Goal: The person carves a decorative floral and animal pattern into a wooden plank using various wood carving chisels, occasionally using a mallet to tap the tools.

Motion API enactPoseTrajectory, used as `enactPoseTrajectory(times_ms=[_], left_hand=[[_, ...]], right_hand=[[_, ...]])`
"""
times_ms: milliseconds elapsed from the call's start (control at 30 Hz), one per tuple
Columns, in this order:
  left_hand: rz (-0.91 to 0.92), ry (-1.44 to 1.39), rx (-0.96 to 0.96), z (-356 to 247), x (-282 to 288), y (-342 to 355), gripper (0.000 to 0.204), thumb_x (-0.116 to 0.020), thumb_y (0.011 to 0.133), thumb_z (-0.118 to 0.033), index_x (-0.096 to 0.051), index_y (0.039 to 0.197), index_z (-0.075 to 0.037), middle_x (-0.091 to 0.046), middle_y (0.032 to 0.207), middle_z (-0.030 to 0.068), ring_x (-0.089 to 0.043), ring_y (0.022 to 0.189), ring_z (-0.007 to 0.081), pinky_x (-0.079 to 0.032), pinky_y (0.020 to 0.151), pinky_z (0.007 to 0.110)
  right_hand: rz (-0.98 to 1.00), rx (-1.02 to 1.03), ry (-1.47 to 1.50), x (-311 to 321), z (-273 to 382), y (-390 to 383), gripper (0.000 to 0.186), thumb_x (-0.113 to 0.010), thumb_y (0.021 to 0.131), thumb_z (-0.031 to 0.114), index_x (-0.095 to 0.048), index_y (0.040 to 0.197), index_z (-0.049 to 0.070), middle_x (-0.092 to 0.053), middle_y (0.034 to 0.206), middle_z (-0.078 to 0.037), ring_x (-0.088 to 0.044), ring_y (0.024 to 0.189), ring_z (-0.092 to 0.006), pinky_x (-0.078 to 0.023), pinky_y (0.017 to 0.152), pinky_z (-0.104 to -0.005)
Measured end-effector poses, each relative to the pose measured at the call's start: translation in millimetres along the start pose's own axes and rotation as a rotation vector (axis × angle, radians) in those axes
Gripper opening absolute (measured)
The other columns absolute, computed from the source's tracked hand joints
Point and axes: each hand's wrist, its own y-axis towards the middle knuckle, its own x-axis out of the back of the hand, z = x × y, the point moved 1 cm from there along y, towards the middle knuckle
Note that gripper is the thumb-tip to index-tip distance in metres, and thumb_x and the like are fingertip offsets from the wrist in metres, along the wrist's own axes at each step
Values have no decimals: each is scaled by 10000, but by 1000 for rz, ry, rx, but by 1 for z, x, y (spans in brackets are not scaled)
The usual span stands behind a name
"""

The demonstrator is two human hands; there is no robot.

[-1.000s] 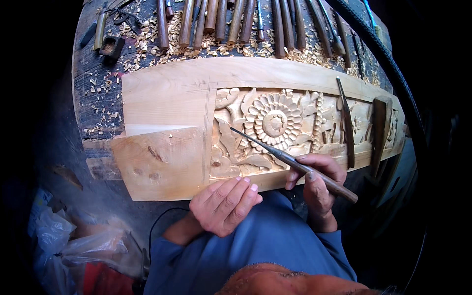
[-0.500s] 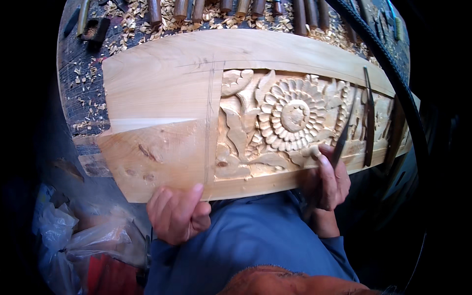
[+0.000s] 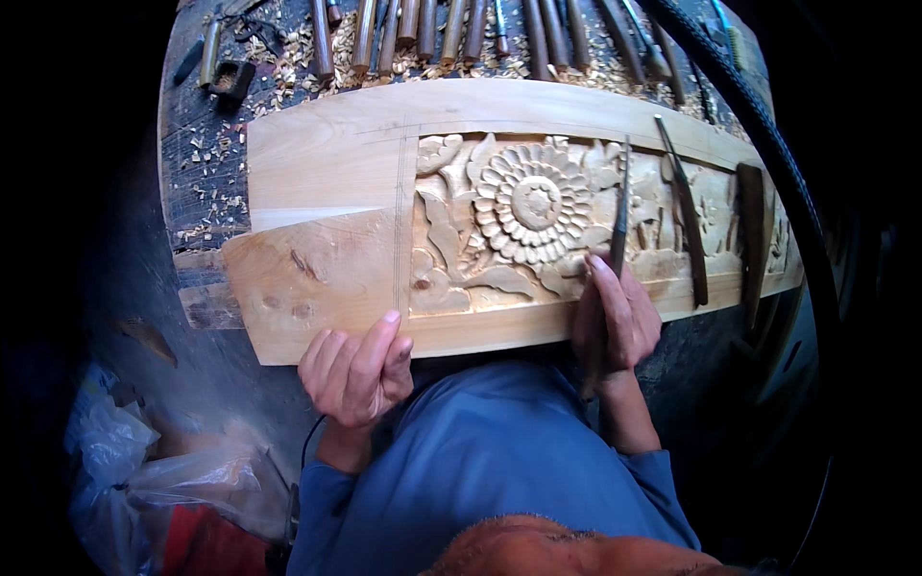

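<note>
Left hand [image 3: 357, 370] now grips panel [image 3: 327, 163] edge.

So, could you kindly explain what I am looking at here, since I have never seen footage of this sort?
This is one view from a wide fisheye camera worn on a person's head, looking down, so straight edges bend. No machine: two bare hands. A long wooden panel, carved with a big flower, lies on a workbench strewn with wood chips. The right hand holds a slim carving chisel against the carving. The left hand grips the panel's near edge. More chisels lie along the far side.
</note>
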Motion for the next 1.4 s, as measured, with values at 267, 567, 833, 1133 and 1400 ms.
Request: enactPoseTrajectory(times_ms=[267, 567, 833, 1133, 1400], left_hand=[[-309, -423, -318, -83, 42, 42, 406, -798, 1034, -278, -557, 1258, -39, -759, 890, 89, -573, 508, 85, -391, 419, 227], [-59, -513, -821, -100, -31, 56, 184, -750, 881, -109, -729, 1021, 7, -610, 714, 15, -534, 557, 94, -343, 497, 258], [191, -487, -998, -83, -115, 34, 119, -690, 807, -181, -664, 852, -73, -550, 628, -24, -588, 534, 127, -426, 489, 307], [203, -815, -522, -74, -90, 73, 232, -818, 915, -180, -630, 802, -105, -571, 596, 48, -625, 499, 249, -499, 476, 401], [197, -852, -472, -77, -94, 77, 237, -813, 926, -178, -631, 790, -111, -566, 564, 59, -625, 483, 260, -497, 461, 412]], right_hand=[[-94, 14, 80, 10, 16, -4, 378, -773, 882, -102, -767, 1246, -2, -815, 1066, -217, -822, 883, -313, -648, 732, -360], [23, 156, -71, 49, -3, 35, 369, -760, 916, -35, -774, 1279, 28, -802, 1119, -240, -810, 882, -320, -626, 718, -363], [87, 365, -288, 12, -108, 150, 416, -690, 965, 36, -718, 1365, 145, -770, 1293, -212, -808, 915, -313, -656, 756, -403], [584, 239, -639, -75, -194, 228, 472, -568, 1031, -34, -669, 1428, 200, -683, 1461, -190, -805, 980, -310, -697, 815, -395], [724, 317, -766, -91, -244, 234, 580, -622, 1005, -93, -603, 1504, 201, -723, 1267, -173, -797, 910, -278, -710, 746, -355]])
